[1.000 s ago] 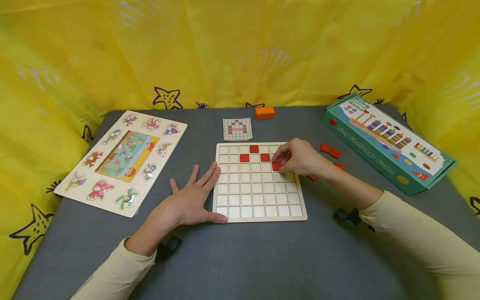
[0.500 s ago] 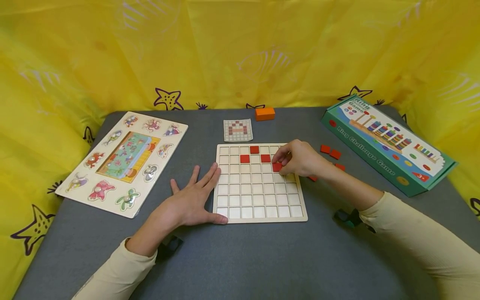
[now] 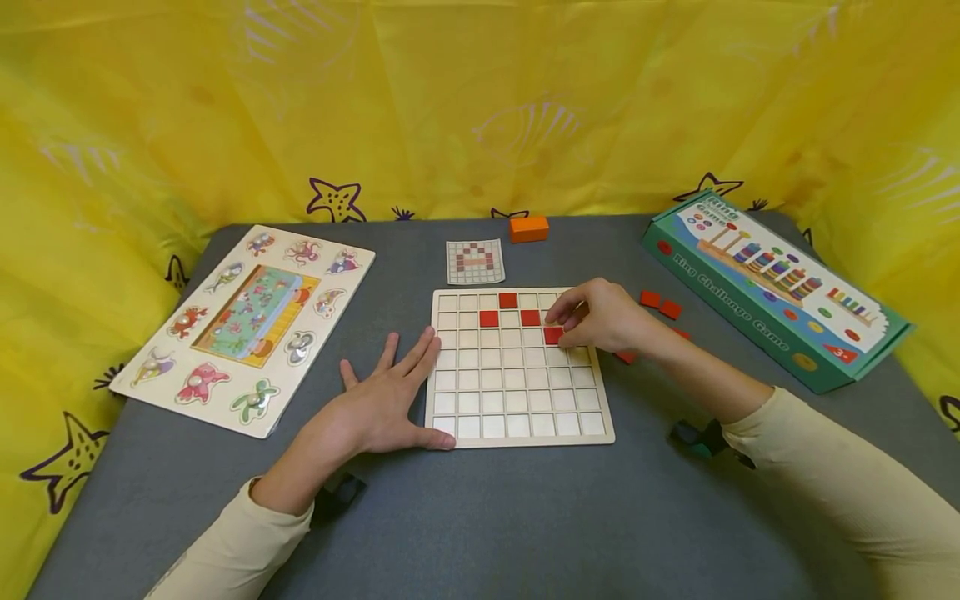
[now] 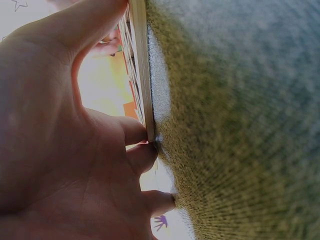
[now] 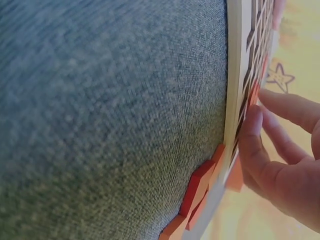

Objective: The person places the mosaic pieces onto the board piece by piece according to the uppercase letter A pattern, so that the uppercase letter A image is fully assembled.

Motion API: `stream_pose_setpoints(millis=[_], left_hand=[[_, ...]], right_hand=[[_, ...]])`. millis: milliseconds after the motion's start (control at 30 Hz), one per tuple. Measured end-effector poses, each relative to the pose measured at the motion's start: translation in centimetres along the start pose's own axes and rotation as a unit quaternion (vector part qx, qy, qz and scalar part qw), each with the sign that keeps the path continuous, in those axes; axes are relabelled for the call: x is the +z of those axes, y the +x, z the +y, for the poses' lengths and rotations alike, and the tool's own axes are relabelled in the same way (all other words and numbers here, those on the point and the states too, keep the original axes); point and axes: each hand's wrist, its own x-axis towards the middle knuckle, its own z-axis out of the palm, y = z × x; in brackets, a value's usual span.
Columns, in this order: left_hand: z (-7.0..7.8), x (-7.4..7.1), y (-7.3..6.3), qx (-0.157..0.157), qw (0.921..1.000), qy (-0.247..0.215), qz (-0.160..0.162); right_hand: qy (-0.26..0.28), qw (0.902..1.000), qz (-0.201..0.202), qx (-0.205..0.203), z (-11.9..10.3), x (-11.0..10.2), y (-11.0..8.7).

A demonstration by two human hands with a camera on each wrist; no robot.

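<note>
A pale wooden grid board (image 3: 525, 444) lies flat on the grey table. Three red square tiles stand in its upper cells: one tile (image 3: 508, 300) in the top row and two in the row below. My left hand (image 3: 378, 408) is spread along the board's left side, with the thumb on its lower corner and the fingertips at its edge. Over the board's right part, my right hand (image 3: 607, 317) pinches another red tile (image 3: 553, 335) with bent fingers and thumb, in a third-row cell. In the right wrist view, the thumb and fingertips meet at that tile (image 5: 254, 93).
Several loose red tiles (image 3: 670, 310) lie right of the board, partly behind my right wrist. A pattern card (image 3: 476, 262) and an orange block (image 3: 529, 229) sit beyond it. A sea-animal puzzle (image 3: 247, 325) is at left, a green game box (image 3: 780, 292) at right. Yellow cloth (image 3: 480, 100) surrounds the table.
Both hands stay in nearly the same places, the right fingers still at the red tile in the third row. The whole view has shifted very slightly.
</note>
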Motion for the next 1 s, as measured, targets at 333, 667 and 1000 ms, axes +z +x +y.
stream_pose_setpoints(millis=[333,667,1000], left_hand=[[0.0,0.1,0.0,0.001,1.0,-0.004,0.001],[-0.1,0.0,0.0,0.004,1.0,-0.002,0.002],[0.0,0.0,-0.1,0.006,0.9999,-0.008,0.003]], right_hand=[[0.019,0.9998,0.01,0.006,0.4,-1.0,-0.8],[0.005,0.9996,0.026,-0.002,1.4,-2.3,-2.0],[-0.003,0.9986,0.041,0.032,2.9,-3.7,-3.4]])
